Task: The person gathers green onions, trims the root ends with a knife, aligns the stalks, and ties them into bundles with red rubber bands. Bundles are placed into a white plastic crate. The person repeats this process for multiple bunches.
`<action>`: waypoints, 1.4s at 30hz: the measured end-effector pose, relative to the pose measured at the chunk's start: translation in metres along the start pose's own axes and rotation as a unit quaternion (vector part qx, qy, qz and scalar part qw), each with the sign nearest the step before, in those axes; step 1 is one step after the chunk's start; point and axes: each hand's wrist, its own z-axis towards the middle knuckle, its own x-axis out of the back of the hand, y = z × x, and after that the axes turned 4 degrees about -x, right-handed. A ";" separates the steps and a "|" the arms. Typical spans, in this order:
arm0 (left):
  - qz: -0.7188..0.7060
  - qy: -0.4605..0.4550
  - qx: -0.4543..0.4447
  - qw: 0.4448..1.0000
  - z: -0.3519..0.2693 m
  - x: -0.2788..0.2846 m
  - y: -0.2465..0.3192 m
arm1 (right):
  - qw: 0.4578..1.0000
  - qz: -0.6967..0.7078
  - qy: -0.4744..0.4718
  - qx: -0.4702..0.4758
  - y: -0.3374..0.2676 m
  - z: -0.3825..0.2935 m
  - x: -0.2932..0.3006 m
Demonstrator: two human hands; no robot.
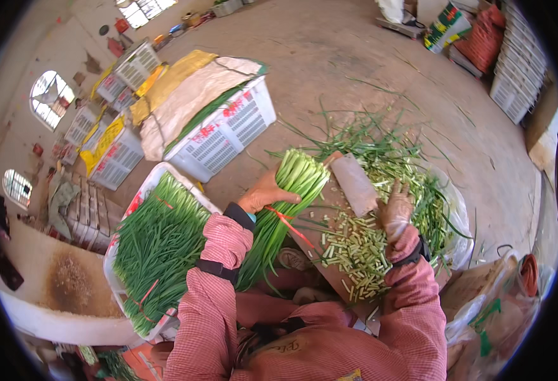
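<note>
My left hand [265, 193] grips a bundle of garlic chives [302, 176] near its pale, evenly cut ends. A red tie [281, 216] goes around the bundle, and its green leaves hang toward my lap. Fingers apart, my right hand [397, 209] is over the cut stem pieces [355, 247] at the right side of a board [326, 274]. Beside that hand lies a cleaver [354, 183], its broad blade flat on the board and its handle pointing away from me. Loose leaves and trimmings [379, 143] are heaped beyond the blade.
At my left stands a white crate [167, 166] full of chives [160, 243]. A larger covered crate [226, 133] is ahead of it, with more crates [117, 152] behind. Clear plastic [457, 228] edges the trimmings. Stacked crates [519, 76] stand far right.
</note>
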 end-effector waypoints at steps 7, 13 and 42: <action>-0.058 0.109 -0.211 0.970 -0.106 0.052 0.156 | 0.762 0.492 0.054 0.417 -0.106 -0.121 0.129; -0.075 0.246 -0.275 0.926 -0.182 0.019 0.175 | 0.644 0.599 -0.095 0.466 -0.210 -0.241 0.124; 0.440 0.507 0.271 0.690 -0.621 0.236 -0.157 | 0.407 -0.085 0.269 0.869 -0.619 -0.530 -0.020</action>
